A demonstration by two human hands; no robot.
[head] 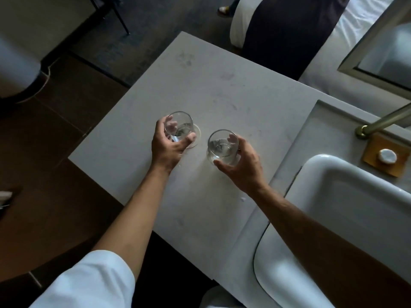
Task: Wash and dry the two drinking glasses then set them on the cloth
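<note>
Left hand [170, 144], right hand [241, 165] each grip glass; grey counter [211, 85], white sink [333, 196]

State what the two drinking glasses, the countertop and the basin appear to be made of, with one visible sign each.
Left glass and right glass: clear glass, fingers showing through the walls. Countertop: probably matte grey stone or composite, faintly mottled and smudged. Basin: likely glazed white ceramic, smooth with soft highlights on its rounded rim.

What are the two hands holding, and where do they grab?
Each hand holds a drinking glass by its side wall: the left hand grips the left glass, the right hand the right glass, thumb and fingers around it.
</note>
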